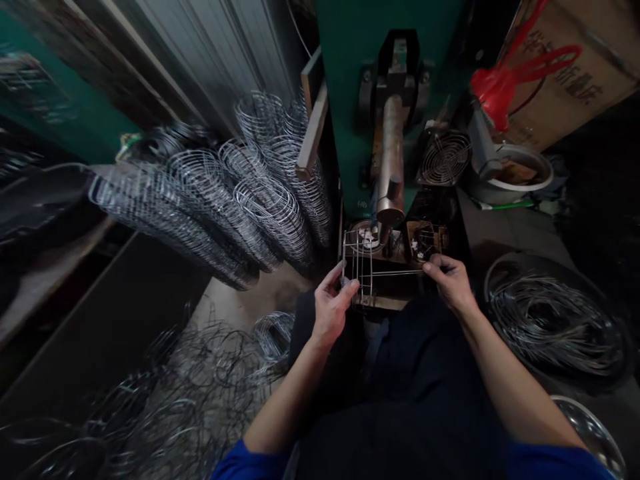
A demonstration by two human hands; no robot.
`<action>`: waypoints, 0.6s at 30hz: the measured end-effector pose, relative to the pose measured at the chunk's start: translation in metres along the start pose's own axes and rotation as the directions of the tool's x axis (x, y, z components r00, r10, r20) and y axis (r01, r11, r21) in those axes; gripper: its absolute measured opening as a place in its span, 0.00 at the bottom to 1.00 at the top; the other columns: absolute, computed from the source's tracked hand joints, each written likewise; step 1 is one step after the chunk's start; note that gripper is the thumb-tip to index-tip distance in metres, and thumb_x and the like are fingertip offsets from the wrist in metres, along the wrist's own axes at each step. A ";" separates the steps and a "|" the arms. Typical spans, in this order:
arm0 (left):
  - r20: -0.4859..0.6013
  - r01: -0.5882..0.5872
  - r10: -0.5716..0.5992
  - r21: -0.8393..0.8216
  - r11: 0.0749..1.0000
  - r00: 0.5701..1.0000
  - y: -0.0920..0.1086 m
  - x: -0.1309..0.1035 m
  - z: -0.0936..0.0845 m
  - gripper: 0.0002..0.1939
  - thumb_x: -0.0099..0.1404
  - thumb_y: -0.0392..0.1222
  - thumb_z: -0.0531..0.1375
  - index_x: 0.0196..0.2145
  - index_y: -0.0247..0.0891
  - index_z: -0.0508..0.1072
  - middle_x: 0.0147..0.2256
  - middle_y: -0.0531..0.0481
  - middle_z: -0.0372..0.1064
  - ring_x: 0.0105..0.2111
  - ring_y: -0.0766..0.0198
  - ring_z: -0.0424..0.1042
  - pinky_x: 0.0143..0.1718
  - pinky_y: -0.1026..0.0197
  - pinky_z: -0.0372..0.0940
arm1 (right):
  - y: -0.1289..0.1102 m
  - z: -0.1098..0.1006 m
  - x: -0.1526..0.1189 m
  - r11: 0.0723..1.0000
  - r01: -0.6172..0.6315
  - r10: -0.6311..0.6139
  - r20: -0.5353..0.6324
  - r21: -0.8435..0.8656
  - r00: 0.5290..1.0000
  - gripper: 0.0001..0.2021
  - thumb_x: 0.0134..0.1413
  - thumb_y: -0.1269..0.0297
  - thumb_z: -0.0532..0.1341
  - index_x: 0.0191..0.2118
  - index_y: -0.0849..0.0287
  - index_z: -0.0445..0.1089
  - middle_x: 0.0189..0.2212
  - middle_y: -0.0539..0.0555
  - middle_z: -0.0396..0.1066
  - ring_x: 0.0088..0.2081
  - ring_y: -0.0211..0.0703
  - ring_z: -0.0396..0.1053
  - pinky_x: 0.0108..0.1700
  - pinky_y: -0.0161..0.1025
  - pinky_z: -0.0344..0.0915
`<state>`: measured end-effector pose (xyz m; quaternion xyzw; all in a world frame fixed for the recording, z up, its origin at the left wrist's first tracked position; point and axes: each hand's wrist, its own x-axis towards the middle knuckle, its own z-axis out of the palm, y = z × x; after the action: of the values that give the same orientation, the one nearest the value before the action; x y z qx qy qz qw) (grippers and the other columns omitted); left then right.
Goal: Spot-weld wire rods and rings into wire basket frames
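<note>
My left hand (334, 303) grips the left side of a small wire basket frame (371, 257), fingers and thumb closed on its thin metal wires. To the right, my right hand (449, 280) pinches the end of a thin metal wire piece (397, 273) that reaches across to the frame. Whether that wire is joined to the frame I cannot tell. Just beyond both hands, the rounded metal arm (391, 160) of a green machine (345, 40) points down toward the work.
Stacked wire frames (273, 210) stand at the left. Loose wire rings (195, 387) litter the floor. A dark basin of wire pieces (555, 320) lies at right. Behind it are a fan (445, 157), a metal bowl (543, 175), a red object (493, 93) and a cardboard box (580, 80).
</note>
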<state>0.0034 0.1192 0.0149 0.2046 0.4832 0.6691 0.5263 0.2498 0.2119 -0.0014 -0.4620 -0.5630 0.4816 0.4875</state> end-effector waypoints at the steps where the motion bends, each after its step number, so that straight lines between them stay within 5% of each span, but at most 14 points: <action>1: -0.004 -0.003 0.003 0.008 1.000 1.000 -0.001 0.002 0.002 0.33 0.48 0.41 0.75 0.53 0.38 0.76 0.25 0.58 0.62 0.18 0.79 0.52 0.18 0.71 0.50 | 0.000 0.000 0.003 1.000 0.009 -0.009 0.007 -0.004 1.000 0.27 0.47 0.50 0.71 0.19 0.57 0.53 0.20 0.45 0.48 0.25 0.35 0.45 0.29 0.37 0.46; 18: -0.042 -0.030 0.030 -0.015 0.999 0.999 -0.018 0.030 0.021 0.33 0.45 0.42 0.76 0.51 0.38 0.78 0.30 0.51 0.73 0.28 0.68 0.70 0.33 0.64 0.67 | 0.016 -0.012 0.041 0.992 0.034 -0.036 -0.013 -0.125 0.999 0.28 0.46 0.45 0.70 0.19 0.57 0.54 0.18 0.44 0.49 0.23 0.34 0.47 0.27 0.35 0.47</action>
<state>0.0178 0.1550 0.0014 0.1937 0.4859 0.6848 0.5074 0.2582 0.2553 -0.0126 -0.4853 -0.5962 0.4335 0.4703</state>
